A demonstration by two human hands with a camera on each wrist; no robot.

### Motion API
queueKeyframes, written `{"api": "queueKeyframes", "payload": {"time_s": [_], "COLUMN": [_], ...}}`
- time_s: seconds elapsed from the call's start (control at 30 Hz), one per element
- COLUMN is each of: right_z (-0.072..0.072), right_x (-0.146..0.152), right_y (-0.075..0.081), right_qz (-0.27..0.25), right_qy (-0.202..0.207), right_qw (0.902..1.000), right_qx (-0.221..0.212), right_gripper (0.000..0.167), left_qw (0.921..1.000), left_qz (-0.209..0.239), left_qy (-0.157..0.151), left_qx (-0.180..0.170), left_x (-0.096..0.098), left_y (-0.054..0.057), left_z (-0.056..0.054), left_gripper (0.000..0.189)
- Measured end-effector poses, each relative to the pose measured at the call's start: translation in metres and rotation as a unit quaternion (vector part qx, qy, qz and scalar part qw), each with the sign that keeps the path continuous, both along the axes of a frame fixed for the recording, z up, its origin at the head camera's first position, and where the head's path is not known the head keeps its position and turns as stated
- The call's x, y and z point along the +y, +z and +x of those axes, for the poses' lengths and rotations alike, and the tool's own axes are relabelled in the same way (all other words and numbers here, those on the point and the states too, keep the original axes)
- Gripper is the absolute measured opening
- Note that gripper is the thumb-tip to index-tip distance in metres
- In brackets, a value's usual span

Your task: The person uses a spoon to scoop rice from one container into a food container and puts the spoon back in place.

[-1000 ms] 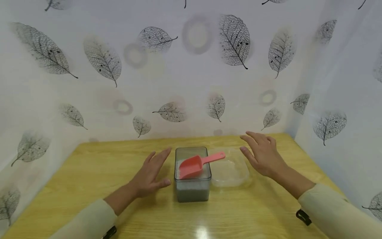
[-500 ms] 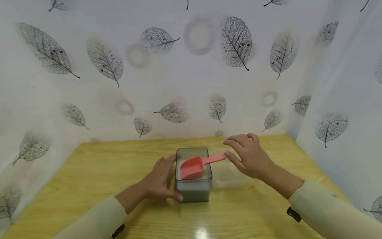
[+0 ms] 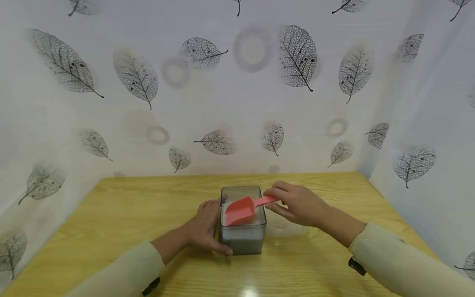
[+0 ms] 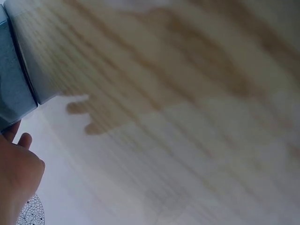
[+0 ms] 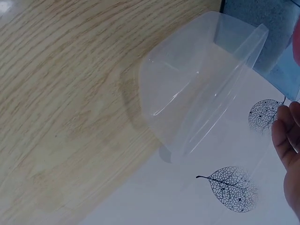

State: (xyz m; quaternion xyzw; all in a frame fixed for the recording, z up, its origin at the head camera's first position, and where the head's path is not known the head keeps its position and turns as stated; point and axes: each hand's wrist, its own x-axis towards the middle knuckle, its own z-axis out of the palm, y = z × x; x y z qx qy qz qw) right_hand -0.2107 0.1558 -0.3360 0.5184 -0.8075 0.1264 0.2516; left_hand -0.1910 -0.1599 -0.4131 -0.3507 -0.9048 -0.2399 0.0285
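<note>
In the head view, a grey see-through rectangular container (image 3: pixel 243 244) holds pale, fine-grained material. A pink scoop (image 3: pixel 241 210) lies over its top, blade resting on the material and handle pointing right. My left hand (image 3: pixel 203 227) grips the container's left side, thumb at the front corner and fingers along the side toward the back. The right hand (image 3: pixel 298 204) pinches the end of the scoop's handle between thumb and fingers. The left wrist view has the container (image 4: pixel 13 77) at its left edge; the right wrist view cuts off most of the scoop (image 5: pixel 296 44).
A clear plastic tub (image 5: pixel 180 86) stands on the wooden table (image 3: pixel 148 206), right of the container and partly behind my right hand in the head view. Leaf-patterned white cloth (image 3: pixel 237 95) rises behind the table and at both sides.
My left hand has moved right, from beside the container onto its side. The right hand has come in leftward and taken hold of the scoop's handle. The container has stayed in place.
</note>
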Motion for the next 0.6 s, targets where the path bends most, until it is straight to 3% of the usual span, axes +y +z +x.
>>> {"api": "queueKeyframes", "payload": {"time_s": [0.13,0.27,0.6], "right_z": [0.001,0.003,0.006], "right_x": [-0.003,-0.007,-0.016], "right_y": [0.003,0.007,0.011], "right_qz": [0.033,0.058,0.093], "right_qy": [-0.015,-0.026,-0.048], "right_qw": [0.9991,0.9978,0.9893], "right_qx": [0.019,0.017,-0.102], "right_gripper": [0.026,0.032,0.019], "left_qw": [0.9999,0.9999,0.9996], "left_qz": [0.005,0.008,0.020], "left_qy": [-0.005,-0.010,-0.014], "left_qx": [-0.009,-0.002,0.011], "left_x": [0.001,0.001,0.002], "left_y": [0.000,0.000,-0.002], "left_z": [-0.001,-0.002,-0.002], "left_gripper": [0.128,0.124,0.123]}}
